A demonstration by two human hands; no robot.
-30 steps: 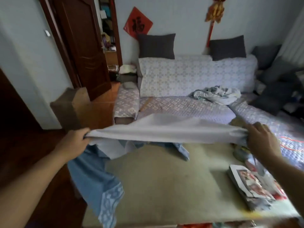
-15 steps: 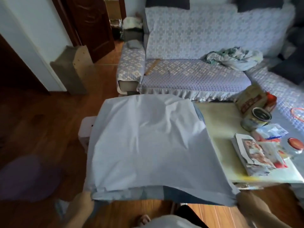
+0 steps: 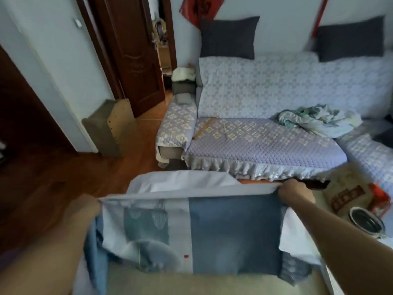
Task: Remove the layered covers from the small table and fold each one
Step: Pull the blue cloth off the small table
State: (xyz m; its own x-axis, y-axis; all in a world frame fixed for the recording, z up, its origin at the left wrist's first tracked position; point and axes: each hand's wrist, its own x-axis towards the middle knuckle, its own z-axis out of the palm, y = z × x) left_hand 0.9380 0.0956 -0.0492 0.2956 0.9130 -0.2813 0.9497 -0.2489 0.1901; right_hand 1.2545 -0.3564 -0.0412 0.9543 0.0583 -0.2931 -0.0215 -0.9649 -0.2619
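Note:
A blue and pale grey patterned cover (image 3: 212,231) is stretched out between my two hands over the small table (image 3: 191,284), whose beige top shows below it. My left hand (image 3: 85,209) grips the cover's left corner. My right hand (image 3: 295,192) grips its right corner at the far side. The cover's upper edge is doubled over, with a pale layer (image 3: 180,182) lying behind. The lower part hangs loosely and bunches at both sides.
A sofa (image 3: 265,141) with a lilac quilted cover stands just beyond the table, with a crumpled cloth (image 3: 319,122) on it. A tin (image 3: 366,222), a brown bag (image 3: 348,192) and a red packet (image 3: 380,199) stand at the right. A dark wooden door (image 3: 131,56) and a cardboard box (image 3: 112,126) are at the left.
The cover lay spread flat with its near edge in my hands. Both hands have swung it forward and away, so the patterned side now faces me and its edge is folded over.

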